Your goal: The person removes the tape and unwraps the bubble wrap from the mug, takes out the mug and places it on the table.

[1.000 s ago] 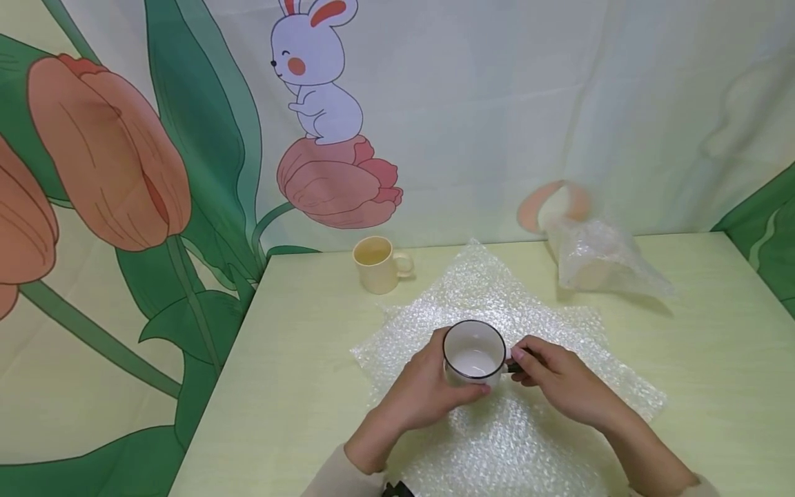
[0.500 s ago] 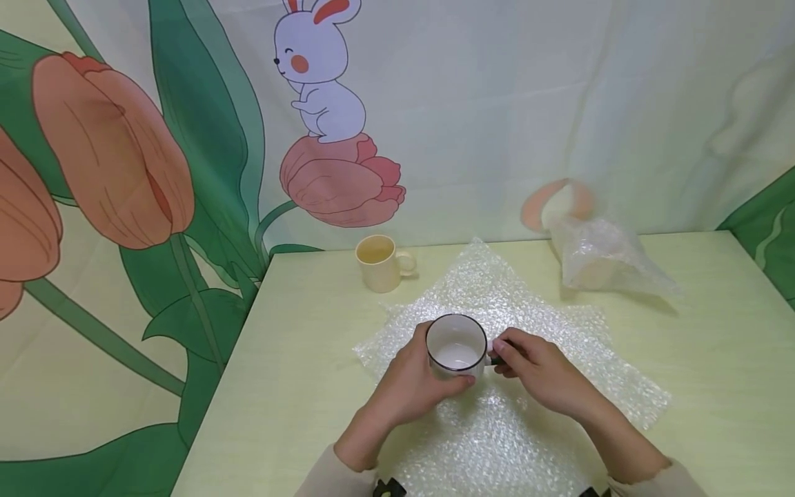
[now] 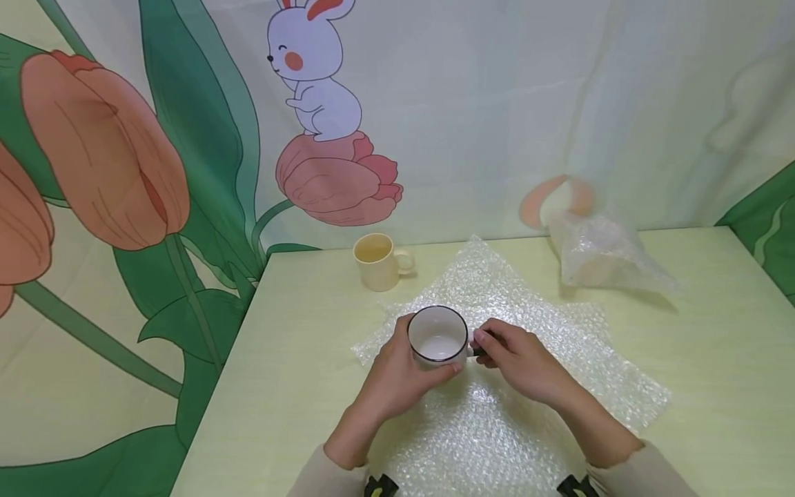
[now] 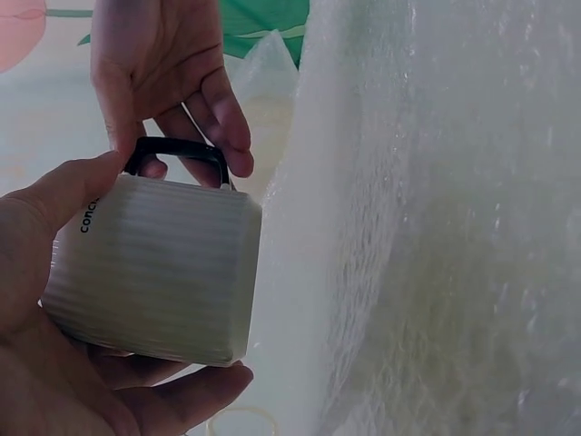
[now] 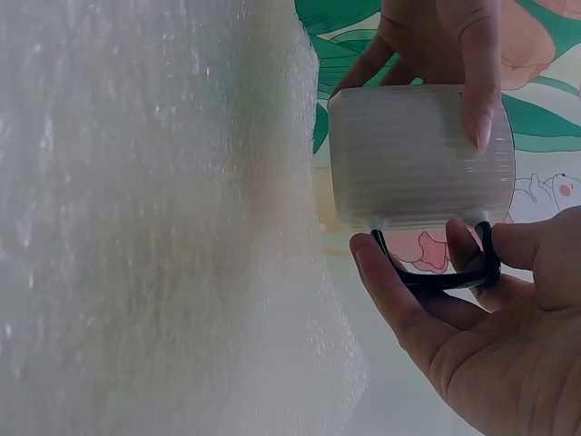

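A white ribbed mug (image 3: pixel 437 335) with a black rim and black handle (image 5: pixel 445 280) is held above the bubble wrap (image 3: pixel 491 421). My left hand (image 3: pixel 397 366) grips the mug's body from the left, thumb on the near side and fingers round the far side. On the other side my right hand (image 3: pixel 518 359) pinches the handle between thumb and fingers. In the left wrist view, dark lettering shows on the mug's side (image 4: pixel 154 268), partly covered by the left thumb. The mug's opening faces up toward the head camera.
Behind the bubble wrap, a yellow mug (image 3: pixel 377 264) stands upright at the back of the pale table (image 3: pixel 286 386). At the back right lies a bubble-wrapped bundle (image 3: pixel 596 259), its contents unclear. A printed cloth (image 3: pixel 459 124) hangs behind the table.
Both hands have carried the white mug to the left and slightly away from me over the bubble wrap. Their hold on it looks the same. The yellow mug and wrapped bundle have stayed put.
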A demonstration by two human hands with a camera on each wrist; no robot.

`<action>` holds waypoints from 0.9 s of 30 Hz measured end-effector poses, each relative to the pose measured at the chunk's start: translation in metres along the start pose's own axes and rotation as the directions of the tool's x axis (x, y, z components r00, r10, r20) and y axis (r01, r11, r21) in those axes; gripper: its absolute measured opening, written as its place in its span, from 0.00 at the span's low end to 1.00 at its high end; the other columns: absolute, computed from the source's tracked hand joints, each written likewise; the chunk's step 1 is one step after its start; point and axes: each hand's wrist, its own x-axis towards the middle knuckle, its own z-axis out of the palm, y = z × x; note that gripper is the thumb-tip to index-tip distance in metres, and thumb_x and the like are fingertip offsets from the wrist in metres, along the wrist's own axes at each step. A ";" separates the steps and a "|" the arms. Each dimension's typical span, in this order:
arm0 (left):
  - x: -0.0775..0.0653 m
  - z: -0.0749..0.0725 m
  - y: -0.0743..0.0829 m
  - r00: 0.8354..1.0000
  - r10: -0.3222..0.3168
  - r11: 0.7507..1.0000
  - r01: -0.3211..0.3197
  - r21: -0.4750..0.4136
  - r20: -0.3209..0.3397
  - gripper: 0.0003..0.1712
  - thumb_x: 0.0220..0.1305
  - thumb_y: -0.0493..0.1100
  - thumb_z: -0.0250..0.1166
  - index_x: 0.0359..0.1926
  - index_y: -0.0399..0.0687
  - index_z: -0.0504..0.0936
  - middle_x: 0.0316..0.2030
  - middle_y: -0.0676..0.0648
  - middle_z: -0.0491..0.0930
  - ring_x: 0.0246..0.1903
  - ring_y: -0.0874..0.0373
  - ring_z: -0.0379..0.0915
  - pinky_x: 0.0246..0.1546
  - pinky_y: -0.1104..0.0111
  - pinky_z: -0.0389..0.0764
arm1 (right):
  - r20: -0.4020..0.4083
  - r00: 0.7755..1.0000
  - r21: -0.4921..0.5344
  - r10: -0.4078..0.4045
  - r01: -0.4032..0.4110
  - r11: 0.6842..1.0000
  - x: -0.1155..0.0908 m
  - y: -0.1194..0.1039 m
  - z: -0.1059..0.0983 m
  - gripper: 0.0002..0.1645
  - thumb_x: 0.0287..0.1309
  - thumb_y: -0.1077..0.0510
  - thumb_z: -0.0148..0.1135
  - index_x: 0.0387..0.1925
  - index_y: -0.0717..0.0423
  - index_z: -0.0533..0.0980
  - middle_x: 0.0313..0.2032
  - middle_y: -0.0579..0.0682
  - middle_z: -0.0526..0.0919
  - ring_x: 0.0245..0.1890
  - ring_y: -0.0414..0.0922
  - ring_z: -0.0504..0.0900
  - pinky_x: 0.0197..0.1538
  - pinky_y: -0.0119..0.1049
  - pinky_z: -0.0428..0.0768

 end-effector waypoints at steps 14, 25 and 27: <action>0.001 -0.006 -0.004 0.994 -0.025 1.000 0.023 -0.021 -0.106 0.58 0.49 0.65 0.81 0.72 0.50 0.60 0.60 0.44 0.80 0.57 0.49 0.79 0.55 0.51 0.81 | -0.032 0.999 -0.021 0.012 -0.013 1.000 0.015 -0.008 0.011 0.19 0.80 0.47 0.50 0.45 0.57 0.79 0.44 0.55 0.86 0.47 0.53 0.88 0.51 0.44 0.88; 0.005 -0.012 -0.010 0.982 -0.058 0.998 0.054 -0.028 -0.179 0.58 0.47 0.67 0.81 0.71 0.52 0.61 0.58 0.45 0.82 0.55 0.49 0.81 0.53 0.52 0.82 | -0.040 0.999 0.001 0.022 -0.022 1.000 0.028 -0.015 0.022 0.18 0.80 0.48 0.50 0.45 0.57 0.79 0.43 0.56 0.86 0.45 0.50 0.88 0.51 0.42 0.88; 0.005 -0.013 -0.011 0.980 -0.072 0.997 0.066 -0.036 -0.185 0.58 0.47 0.66 0.81 0.71 0.52 0.61 0.58 0.44 0.82 0.55 0.49 0.81 0.53 0.52 0.82 | -0.043 0.999 0.007 0.019 -0.018 1.000 0.031 -0.016 0.024 0.18 0.80 0.48 0.50 0.44 0.57 0.79 0.43 0.56 0.86 0.45 0.51 0.88 0.51 0.43 0.88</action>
